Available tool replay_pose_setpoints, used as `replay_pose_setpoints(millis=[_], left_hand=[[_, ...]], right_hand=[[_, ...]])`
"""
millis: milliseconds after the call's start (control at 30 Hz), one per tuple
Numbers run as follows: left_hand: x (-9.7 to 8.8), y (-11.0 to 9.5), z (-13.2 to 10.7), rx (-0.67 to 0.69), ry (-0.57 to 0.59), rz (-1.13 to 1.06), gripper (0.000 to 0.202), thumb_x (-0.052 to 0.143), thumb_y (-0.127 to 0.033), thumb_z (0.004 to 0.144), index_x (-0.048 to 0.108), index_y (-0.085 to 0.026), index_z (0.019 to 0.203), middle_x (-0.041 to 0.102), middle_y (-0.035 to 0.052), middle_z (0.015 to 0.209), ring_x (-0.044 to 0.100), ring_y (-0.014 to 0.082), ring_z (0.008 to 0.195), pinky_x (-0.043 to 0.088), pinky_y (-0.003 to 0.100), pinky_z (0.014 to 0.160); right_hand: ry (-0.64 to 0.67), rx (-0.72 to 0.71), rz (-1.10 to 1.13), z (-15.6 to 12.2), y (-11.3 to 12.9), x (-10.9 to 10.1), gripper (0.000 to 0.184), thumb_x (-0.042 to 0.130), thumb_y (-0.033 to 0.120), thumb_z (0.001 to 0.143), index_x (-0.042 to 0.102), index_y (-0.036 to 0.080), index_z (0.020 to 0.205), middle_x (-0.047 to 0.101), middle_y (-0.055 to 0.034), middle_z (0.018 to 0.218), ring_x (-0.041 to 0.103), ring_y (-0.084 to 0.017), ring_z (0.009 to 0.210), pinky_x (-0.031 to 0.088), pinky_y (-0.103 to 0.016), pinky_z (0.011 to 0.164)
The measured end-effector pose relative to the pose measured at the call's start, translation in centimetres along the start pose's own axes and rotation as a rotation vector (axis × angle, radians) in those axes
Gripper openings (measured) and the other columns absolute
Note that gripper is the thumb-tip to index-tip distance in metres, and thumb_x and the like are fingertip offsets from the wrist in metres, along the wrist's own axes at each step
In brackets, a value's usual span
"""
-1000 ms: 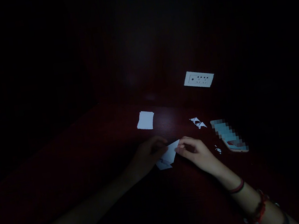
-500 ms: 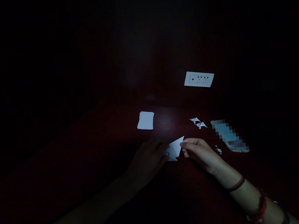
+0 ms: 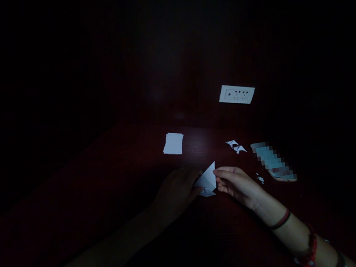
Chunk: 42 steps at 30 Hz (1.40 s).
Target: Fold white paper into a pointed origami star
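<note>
A partly folded piece of white paper [image 3: 209, 179] is held between my two hands, low over the dark reddish table. My left hand [image 3: 181, 191], deep in shadow, grips its left side between thumb and fingers. At the right edge, my right hand [image 3: 235, 183] pinches the paper with thumb and forefinger. One corner of the sheet points up, and a folded flap shows along its lower side. Beyond my hands lies a stack of white paper sheets [image 3: 174, 144]. Two small folded paper pieces [image 3: 236, 146] rest to the right of it.
A phone [image 3: 274, 163] with a blurred-out screen lies right of my right hand. Tiny white scraps [image 3: 260, 178] are between them. A white socket plate [image 3: 237, 94] is on the dark wall behind the table [image 3: 128, 158]. Much of the surroundings is too dark to make out.
The folded paper has turned and tilted slightly; its upper corner has shifted a little left, and the lower flap shows differently. Both hands keep their hold, moving only slightly.
</note>
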<state>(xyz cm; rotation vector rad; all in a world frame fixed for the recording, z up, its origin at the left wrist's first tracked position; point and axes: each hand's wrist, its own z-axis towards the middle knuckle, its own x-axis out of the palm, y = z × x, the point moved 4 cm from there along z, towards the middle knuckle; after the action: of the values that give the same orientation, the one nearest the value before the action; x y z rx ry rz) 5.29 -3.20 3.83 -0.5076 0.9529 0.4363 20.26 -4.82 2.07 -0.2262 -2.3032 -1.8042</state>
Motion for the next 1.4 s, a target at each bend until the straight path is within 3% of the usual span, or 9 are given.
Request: replay_pose_setpoints(millis=[467, 667, 867, 1100, 1267, 1400], left_hand=[[-0.2, -1.1, 0.3, 0.06, 0.025, 0.163, 0.023, 0.053, -0.031, 0.076, 0.05, -0.015, 0.092, 0.056, 0.0058, 0.094, 0.05, 0.021, 0.085, 0.038, 0.034, 0.074], [-0.2, -1.0, 0.4, 0.035, 0.037, 0.139, 0.019, 0.05, -0.026, 0.077, 0.051, -0.015, 0.093, 0.056, 0.0065, 0.093, 0.05, 0.021, 0.085, 0.039, 0.035, 0.075], [0.1, -0.5, 0.3, -0.012, 0.036, 0.024, 0.025, 0.039, -0.02, 0.081, 0.048, -0.017, 0.105, 0.058, 0.0055, 0.091, 0.052, 0.0179, 0.08, 0.041, 0.032, 0.072], [0.4, 1.6, 0.4, -0.259, 0.047, -0.365, 0.027, 0.039, -0.015, 0.078, 0.052, -0.021, 0.1, 0.059, 0.0, 0.087, 0.055, 0.012, 0.07, 0.042, 0.022, 0.061], [0.5, 2.4, 0.3, -0.351, 0.081, -0.403, 0.019, 0.043, -0.017, 0.073, 0.053, -0.018, 0.089, 0.055, -0.002, 0.071, 0.052, 0.0113, 0.061, 0.04, 0.021, 0.055], [0.8, 2.4, 0.2, -0.321, 0.077, -0.331, 0.018, 0.046, -0.018, 0.073, 0.053, -0.02, 0.089, 0.057, -0.0006, 0.08, 0.053, 0.013, 0.07, 0.041, 0.023, 0.062]], right_hand=[[0.006, -0.017, -0.01, 0.2, -0.3, 0.1, 0.024, 0.066, 0.033, 0.058, 0.059, 0.011, 0.065, 0.054, 0.0008, 0.056, 0.046, -0.004, 0.046, 0.039, -0.018, 0.049], [0.097, -0.083, -0.08, 0.1, -0.1, 0.6, 0.023, 0.061, 0.035, 0.065, 0.058, 0.012, 0.065, 0.052, 0.0013, 0.059, 0.045, -0.005, 0.051, 0.036, -0.019, 0.053], [0.045, -0.267, -0.399, 0.0, 0.5, 0.6, 0.018, 0.057, 0.031, 0.067, 0.058, 0.013, 0.067, 0.049, 0.0028, 0.057, 0.042, -0.007, 0.052, 0.034, -0.02, 0.052], [-0.079, -0.513, -0.93, 0.4, 0.8, 0.1, 0.01, 0.051, 0.02, 0.07, 0.059, 0.016, 0.065, 0.05, 0.0005, 0.06, 0.044, -0.01, 0.056, 0.034, -0.022, 0.053], [0.045, -0.666, -1.145, -0.4, 1.0, 1.2, 0.014, 0.047, 0.014, 0.074, 0.057, 0.016, 0.064, 0.05, -0.0008, 0.066, 0.046, -0.011, 0.06, 0.035, -0.022, 0.055], [0.147, -0.695, -1.22, -0.9, 0.8, 1.5, 0.015, 0.045, 0.014, 0.077, 0.058, 0.016, 0.068, 0.051, -0.0024, 0.072, 0.048, -0.012, 0.066, 0.038, -0.022, 0.059]])
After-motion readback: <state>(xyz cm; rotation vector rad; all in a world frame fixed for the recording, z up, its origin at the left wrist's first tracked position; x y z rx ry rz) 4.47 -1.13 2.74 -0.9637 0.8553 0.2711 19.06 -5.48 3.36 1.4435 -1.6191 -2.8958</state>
